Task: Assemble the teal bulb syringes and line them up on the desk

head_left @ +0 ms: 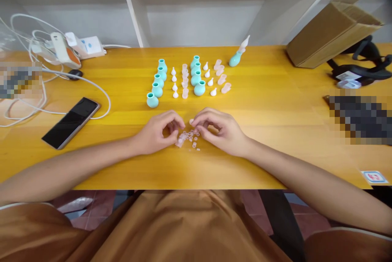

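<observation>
My left hand (161, 132) curves over the table, its thumb and index fingertip slightly apart beside a scatter of small clear rings (191, 134). A larger clear plastic piece (180, 142) lies just below that thumb. On the other side of the rings, my right hand (223, 132) has its fingers curled in a pinch, with a small pale piece (191, 122) at the fingertips. Beyond the hands stand two columns of teal rubber bulbs (157, 90), white pointed tips (175, 95) and clear pink connectors (185, 93). One assembled bulb aspirator (235, 59) leans at the back right.
A phone (71, 123) lies on the left, near white cables and a power strip (92, 47). A black mouse (75, 75) sits there too. At the right are a cardboard box (324, 35), a black strapped object (358, 72) and a sticker (374, 177). Shelf compartments rise behind.
</observation>
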`<action>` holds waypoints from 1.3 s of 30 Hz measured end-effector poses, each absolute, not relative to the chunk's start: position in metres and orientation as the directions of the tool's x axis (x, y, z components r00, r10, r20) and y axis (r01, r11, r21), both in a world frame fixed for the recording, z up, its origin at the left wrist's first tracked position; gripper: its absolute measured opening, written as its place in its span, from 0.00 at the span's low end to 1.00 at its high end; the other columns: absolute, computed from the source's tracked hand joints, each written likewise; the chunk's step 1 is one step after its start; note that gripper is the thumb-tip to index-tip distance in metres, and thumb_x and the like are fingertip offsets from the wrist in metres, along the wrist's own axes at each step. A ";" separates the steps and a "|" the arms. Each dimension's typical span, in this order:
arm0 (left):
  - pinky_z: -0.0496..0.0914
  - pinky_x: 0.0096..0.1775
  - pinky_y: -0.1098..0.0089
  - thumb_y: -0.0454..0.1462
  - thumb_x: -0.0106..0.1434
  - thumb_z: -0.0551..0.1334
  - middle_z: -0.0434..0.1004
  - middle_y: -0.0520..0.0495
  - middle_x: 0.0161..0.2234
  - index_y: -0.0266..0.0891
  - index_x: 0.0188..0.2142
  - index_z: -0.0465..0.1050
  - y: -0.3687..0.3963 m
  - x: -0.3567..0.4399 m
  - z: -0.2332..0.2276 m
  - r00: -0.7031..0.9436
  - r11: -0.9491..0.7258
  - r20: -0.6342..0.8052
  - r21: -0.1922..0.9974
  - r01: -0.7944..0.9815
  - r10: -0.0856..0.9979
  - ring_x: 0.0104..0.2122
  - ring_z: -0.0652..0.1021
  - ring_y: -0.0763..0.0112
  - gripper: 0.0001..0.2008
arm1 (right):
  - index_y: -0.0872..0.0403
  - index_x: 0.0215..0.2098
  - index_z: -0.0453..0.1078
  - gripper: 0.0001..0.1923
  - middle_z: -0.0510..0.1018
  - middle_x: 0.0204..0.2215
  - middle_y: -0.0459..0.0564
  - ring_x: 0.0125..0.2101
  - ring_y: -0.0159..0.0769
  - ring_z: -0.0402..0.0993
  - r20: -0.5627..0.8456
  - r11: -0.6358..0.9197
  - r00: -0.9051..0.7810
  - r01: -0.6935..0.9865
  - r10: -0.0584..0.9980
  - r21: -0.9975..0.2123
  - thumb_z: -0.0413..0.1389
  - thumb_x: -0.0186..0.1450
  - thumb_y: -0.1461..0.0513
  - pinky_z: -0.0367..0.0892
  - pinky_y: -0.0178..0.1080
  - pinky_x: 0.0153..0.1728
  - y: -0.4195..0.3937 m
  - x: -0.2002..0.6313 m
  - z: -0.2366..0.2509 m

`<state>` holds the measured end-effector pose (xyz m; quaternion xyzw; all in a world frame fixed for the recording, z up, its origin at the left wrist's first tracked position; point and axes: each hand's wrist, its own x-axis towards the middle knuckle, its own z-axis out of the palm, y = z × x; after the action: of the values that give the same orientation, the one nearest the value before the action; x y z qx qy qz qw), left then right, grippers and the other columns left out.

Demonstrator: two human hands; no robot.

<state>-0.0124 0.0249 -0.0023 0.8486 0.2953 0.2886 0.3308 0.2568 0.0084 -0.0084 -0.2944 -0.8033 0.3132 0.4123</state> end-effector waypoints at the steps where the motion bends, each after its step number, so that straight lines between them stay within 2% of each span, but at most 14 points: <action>1: 0.76 0.44 0.67 0.32 0.68 0.62 0.79 0.46 0.44 0.40 0.49 0.74 0.025 -0.014 -0.001 0.699 -0.649 0.299 0.697 0.305 0.649 0.38 0.79 0.69 0.10 | 0.50 0.48 0.78 0.07 0.82 0.41 0.50 0.36 0.34 0.80 0.492 0.644 -0.475 0.236 0.730 -0.728 0.59 0.75 0.66 0.76 0.38 0.37 0.011 0.260 -0.007; 4: 0.76 0.52 0.60 0.36 0.65 0.67 0.77 0.40 0.51 0.41 0.55 0.72 0.024 -0.016 0.001 0.818 -0.774 0.285 0.571 0.274 0.500 0.47 0.79 0.60 0.19 | 0.50 0.46 0.78 0.08 0.81 0.40 0.49 0.33 0.34 0.76 0.525 0.667 -0.431 0.311 0.734 -0.677 0.58 0.75 0.67 0.73 0.38 0.34 0.020 0.272 -0.001; 6: 0.75 0.55 0.58 0.39 0.65 0.70 0.76 0.38 0.54 0.41 0.57 0.70 0.025 -0.016 -0.001 0.850 -0.814 0.271 0.515 0.268 0.451 0.52 0.79 0.56 0.23 | 0.50 0.45 0.78 0.08 0.80 0.38 0.49 0.32 0.34 0.74 0.545 0.663 -0.380 0.366 0.747 -0.653 0.57 0.74 0.67 0.70 0.38 0.32 0.029 0.281 0.001; 8: 0.75 0.55 0.58 0.38 0.66 0.70 0.77 0.38 0.53 0.41 0.58 0.70 0.026 -0.015 -0.005 0.861 -0.827 0.275 0.504 0.250 0.428 0.52 0.79 0.55 0.22 | 0.50 0.45 0.78 0.09 0.79 0.37 0.49 0.32 0.34 0.73 0.539 0.648 -0.360 0.412 0.761 -0.640 0.57 0.74 0.68 0.68 0.37 0.32 0.038 0.289 0.000; 10: 0.75 0.54 0.60 0.35 0.67 0.69 0.78 0.40 0.50 0.41 0.56 0.71 0.028 -0.015 -0.007 0.859 -0.818 0.291 0.532 0.220 0.421 0.50 0.80 0.58 0.19 | 0.50 0.46 0.79 0.08 0.79 0.39 0.49 0.32 0.33 0.73 0.499 0.645 -0.413 0.426 0.762 -0.634 0.59 0.73 0.67 0.68 0.37 0.31 0.045 0.295 -0.004; 15: 0.76 0.51 0.64 0.35 0.68 0.70 0.78 0.43 0.48 0.41 0.55 0.75 0.030 -0.016 -0.008 0.838 -0.764 0.298 0.614 0.198 0.457 0.47 0.80 0.63 0.17 | 0.49 0.55 0.80 0.12 0.76 0.45 0.51 0.28 0.30 0.71 0.371 0.651 -0.589 0.379 0.718 -0.657 0.63 0.74 0.62 0.73 0.39 0.32 0.046 0.290 -0.019; 21: 0.78 0.42 0.70 0.37 0.68 0.73 0.75 0.46 0.46 0.42 0.49 0.82 0.036 -0.017 -0.005 0.775 -0.651 0.288 0.732 0.200 0.563 0.37 0.79 0.73 0.11 | 0.46 0.60 0.78 0.16 0.76 0.49 0.53 0.30 0.32 0.72 0.321 0.669 -0.647 0.406 0.692 -0.623 0.63 0.75 0.60 0.75 0.42 0.36 0.041 0.281 -0.023; 25: 0.80 0.41 0.70 0.39 0.66 0.76 0.76 0.47 0.46 0.43 0.47 0.83 0.039 -0.017 -0.005 0.743 -0.599 0.292 0.781 0.178 0.602 0.36 0.80 0.74 0.11 | 0.48 0.59 0.78 0.14 0.76 0.50 0.53 0.31 0.32 0.72 0.331 0.680 -0.639 0.433 0.694 -0.592 0.62 0.76 0.59 0.73 0.41 0.36 0.043 0.276 -0.024; 29: 0.80 0.42 0.71 0.35 0.69 0.72 0.77 0.47 0.45 0.41 0.44 0.81 0.037 -0.015 -0.007 0.731 -0.618 0.304 0.761 0.200 0.611 0.36 0.80 0.74 0.06 | 0.50 0.53 0.77 0.08 0.78 0.49 0.53 0.29 0.31 0.70 0.345 0.689 -0.635 0.435 0.691 -0.580 0.61 0.77 0.60 0.71 0.40 0.36 0.044 0.271 -0.024; 32: 0.79 0.42 0.71 0.34 0.69 0.71 0.76 0.46 0.46 0.40 0.44 0.79 0.035 -0.014 -0.006 0.733 -0.643 0.310 0.733 0.222 0.606 0.37 0.79 0.75 0.05 | 0.51 0.50 0.75 0.06 0.78 0.47 0.52 0.27 0.30 0.69 0.368 0.691 -0.623 0.415 0.690 -0.593 0.61 0.76 0.60 0.69 0.39 0.33 0.044 0.269 -0.024; 36: 0.79 0.44 0.69 0.34 0.68 0.69 0.78 0.42 0.52 0.39 0.41 0.77 0.034 -0.013 -0.005 0.743 -0.638 0.278 0.728 0.251 0.609 0.38 0.80 0.73 0.04 | 0.52 0.47 0.74 0.06 0.77 0.36 0.46 0.25 0.29 0.68 0.413 0.674 -0.566 0.395 0.713 -0.624 0.62 0.75 0.59 0.67 0.36 0.31 0.043 0.268 -0.024; 39: 0.78 0.43 0.69 0.33 0.67 0.69 0.81 0.44 0.49 0.40 0.40 0.74 0.034 -0.013 -0.004 0.748 -0.623 0.250 0.736 0.265 0.614 0.38 0.80 0.72 0.05 | 0.52 0.47 0.74 0.06 0.74 0.30 0.42 0.24 0.28 0.66 0.414 0.648 -0.534 0.385 0.737 -0.657 0.62 0.75 0.58 0.65 0.35 0.29 0.041 0.268 -0.023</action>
<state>-0.0132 0.0340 -0.0042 0.8659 0.2539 0.2479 0.3525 0.2677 0.0410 -0.0235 -0.3345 -0.8384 0.2530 0.3480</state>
